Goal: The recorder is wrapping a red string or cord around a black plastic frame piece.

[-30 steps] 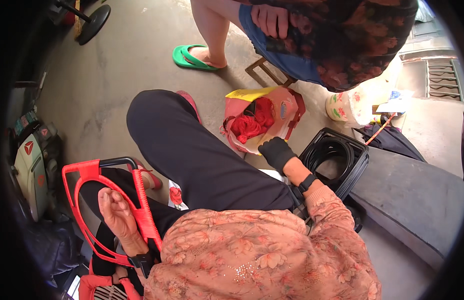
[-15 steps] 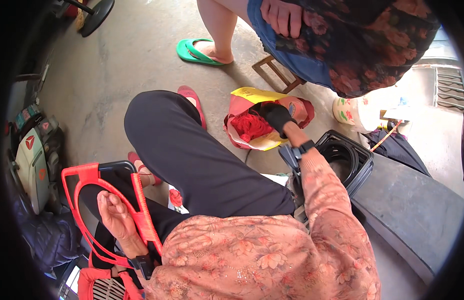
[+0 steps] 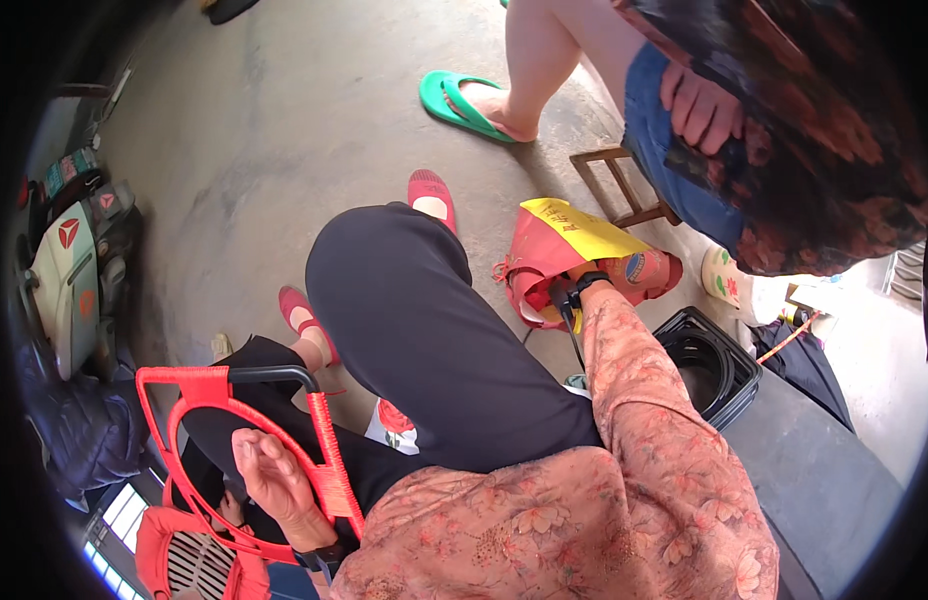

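My right hand (image 3: 581,268) reaches down into a red and yellow bag (image 3: 544,245) on the floor. The bag's side hides its fingers, and a black strap crosses the wrist. A little red stuff shows at the bag's mouth. Over on the left, my left hand (image 3: 274,478) lies palm up with loosely bent fingers, and nothing shows in the palm. Around it stands a frame (image 3: 332,450) wrapped in red cord, with a round inner ring and a bare dark bar along its top. The frame leans by my thigh, against my left forearm.
Across from me sits a person whose hand (image 3: 699,105) rests on their lap; a green flip-flop (image 3: 464,105) is on their foot. Black frames fill a crate (image 3: 749,375) beside a grey bench (image 3: 814,470). A red-edged slatted object (image 3: 199,565) stands lower left, a scooter (image 3: 69,290) beyond.
My right hand has gone deeper into the bag, and its black glove no longer shows. The yellow flap now hides most of the red yarn. The whole view has shifted.
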Motion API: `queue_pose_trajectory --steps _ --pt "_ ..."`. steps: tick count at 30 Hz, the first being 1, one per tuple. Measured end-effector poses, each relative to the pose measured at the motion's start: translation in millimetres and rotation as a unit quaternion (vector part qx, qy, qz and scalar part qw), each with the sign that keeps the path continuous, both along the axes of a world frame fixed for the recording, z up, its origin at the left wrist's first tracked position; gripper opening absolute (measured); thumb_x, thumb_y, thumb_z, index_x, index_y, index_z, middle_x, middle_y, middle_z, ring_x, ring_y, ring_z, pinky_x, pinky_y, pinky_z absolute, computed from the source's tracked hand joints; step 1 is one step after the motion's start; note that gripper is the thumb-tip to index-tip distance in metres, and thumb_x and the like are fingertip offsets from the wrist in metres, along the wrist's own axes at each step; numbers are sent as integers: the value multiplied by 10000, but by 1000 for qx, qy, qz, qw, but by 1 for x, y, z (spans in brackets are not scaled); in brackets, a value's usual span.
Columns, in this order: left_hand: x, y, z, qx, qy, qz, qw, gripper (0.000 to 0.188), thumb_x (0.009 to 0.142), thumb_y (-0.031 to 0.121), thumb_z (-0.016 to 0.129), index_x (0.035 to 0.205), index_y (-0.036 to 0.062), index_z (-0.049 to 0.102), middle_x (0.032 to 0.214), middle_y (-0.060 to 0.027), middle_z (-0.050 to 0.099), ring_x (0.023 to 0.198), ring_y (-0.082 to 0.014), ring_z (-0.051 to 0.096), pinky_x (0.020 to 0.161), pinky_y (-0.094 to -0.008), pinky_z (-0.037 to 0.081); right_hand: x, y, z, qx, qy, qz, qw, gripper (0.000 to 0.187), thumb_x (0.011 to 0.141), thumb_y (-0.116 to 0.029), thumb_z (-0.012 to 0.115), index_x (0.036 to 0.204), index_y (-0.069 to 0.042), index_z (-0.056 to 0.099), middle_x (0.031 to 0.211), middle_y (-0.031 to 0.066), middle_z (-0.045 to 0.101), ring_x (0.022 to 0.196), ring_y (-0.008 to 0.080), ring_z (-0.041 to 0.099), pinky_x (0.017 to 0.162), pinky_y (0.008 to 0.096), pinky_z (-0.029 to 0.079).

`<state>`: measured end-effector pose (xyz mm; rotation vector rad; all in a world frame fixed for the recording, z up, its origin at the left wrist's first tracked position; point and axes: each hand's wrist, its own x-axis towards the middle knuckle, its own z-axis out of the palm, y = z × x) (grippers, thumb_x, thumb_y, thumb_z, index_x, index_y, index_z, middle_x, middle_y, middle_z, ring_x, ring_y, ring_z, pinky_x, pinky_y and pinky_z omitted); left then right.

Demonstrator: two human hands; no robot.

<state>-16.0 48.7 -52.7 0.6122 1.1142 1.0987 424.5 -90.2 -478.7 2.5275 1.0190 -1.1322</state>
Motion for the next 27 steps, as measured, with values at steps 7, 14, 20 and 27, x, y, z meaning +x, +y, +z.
queue_pose_trajectory --steps 7,14,20,27 --pt "-5 4 -2 15 -24 -45 999 170 997 150 439 1020 -3 510 750 -107 564 471 -112 476 364 -173 391 1 -13 49 119 -67 -5 991 322 861 -337 500 946 -99 700 955 163 680 858 320 661 750 393 525" --pt "9 16 1 3 -123 -107 987 170 994 147 437 997 -10 501 754 -124 572 478 -128 510 357 -195 411 -9 -33 161 363 -118 -259 887 511 748 -321 732 1132 -24 572 1068 188 641 965 288 635 823 391 498" --pt "22 21 0 -12 -192 -186 964 190 1004 154 410 996 -10 506 752 -124 577 482 -128 509 351 -201 410 -12 -66 265 518 1 -360 776 581 798 -207 734 1272 15 482 1084 123 639 980 211 617 843 309 492" --pt "19 29 4 -44 -231 -270 934 192 995 146 429 1051 -17 513 754 -110 560 495 -116 481 362 -199 384 -5 -134 352 574 500 -528 376 389 947 -249 522 1230 15 478 1019 144 615 966 314 623 925 471 485"
